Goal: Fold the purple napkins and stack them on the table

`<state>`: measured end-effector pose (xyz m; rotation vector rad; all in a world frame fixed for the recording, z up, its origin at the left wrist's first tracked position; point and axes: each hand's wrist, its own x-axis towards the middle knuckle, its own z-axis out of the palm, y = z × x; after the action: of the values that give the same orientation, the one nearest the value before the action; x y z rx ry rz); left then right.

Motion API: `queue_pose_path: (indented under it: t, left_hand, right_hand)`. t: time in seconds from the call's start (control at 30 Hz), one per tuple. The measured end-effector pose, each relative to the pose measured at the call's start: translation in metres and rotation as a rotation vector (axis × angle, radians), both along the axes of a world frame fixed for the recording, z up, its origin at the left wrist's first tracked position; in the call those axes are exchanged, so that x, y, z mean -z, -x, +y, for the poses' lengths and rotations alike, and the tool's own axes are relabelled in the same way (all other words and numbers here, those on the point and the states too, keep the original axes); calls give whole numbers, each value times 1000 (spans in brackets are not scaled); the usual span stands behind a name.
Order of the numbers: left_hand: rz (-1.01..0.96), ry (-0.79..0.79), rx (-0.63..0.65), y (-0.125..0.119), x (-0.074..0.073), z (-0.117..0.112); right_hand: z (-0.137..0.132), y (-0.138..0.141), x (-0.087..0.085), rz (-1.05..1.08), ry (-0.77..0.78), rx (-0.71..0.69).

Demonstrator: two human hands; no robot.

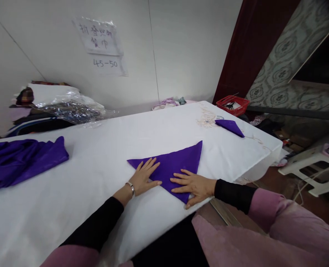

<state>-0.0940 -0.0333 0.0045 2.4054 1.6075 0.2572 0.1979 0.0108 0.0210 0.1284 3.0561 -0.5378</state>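
Observation:
A purple cloth napkin [178, 159], folded into a triangle, lies flat on the white tablecloth [103, 148] in front of me. My left hand [144, 175] rests on its left part, palm down with the fingers spread. On the right part, near the lower corner, my right hand [193, 187] lies flat with its fingers apart. Both hands press on the fabric without gripping it. Farther right sits a smaller folded purple napkin [230, 127]. At the left edge spreads a loose, crumpled heap of purple cloth [22, 157].
Behind the table at left, clothes and plastic-wrapped items [66, 107] are piled against the wall. Paper signs [103, 44] hang above. A red basket [233, 105] stands beyond the far right corner, and a white plastic stool [311, 167] is on the floor at right.

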Motion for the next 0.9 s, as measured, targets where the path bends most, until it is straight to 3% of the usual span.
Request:
queue_pose_path:
  t: [0.1,0.2,0.47,0.57,0.7,0.9]
  left_hand:
    - [17,4,53,15,-6,-7]
    - [43,-56,11,34,-8,-8]
    - [88,-168,-46,58,3,21]
    - [43,-168,-30,66,6,20]
    - [69,-164,-58,86,7,-8]
    - [278,-113,-255,124,-1,-88]
  right_hand:
    - [1,-1,0,13,8,-10]
    - [1,-1,0,13,15,-16]
    - [1,-1,-1,-5,12,-7]
    - [1,0,0,-12,10,-16]
    - [4,11,3,20,-14,-87]
    - [20,44,-5,51,-83,-182]
